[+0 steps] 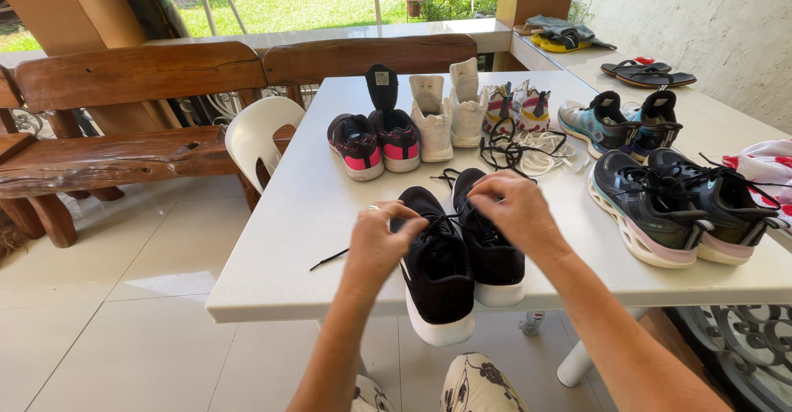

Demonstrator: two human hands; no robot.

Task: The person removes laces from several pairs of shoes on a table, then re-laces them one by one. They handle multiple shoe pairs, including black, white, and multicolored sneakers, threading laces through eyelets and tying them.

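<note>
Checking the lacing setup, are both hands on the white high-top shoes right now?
No, both the left hand and right hand are at the black shoes; the white high-top shoes stand untouched behind.

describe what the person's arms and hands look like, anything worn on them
Both forearms are bare, with no sleeves, watch or bracelet in view. The left hand has a thin ring on one of its fingers, light and metallic-looking. The right hand shows no ring or glove that can be made out. At the bottom edge, light trousers with a dark floral print cover the knees.

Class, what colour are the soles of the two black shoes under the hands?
White soles, clearest in the head view.
</note>
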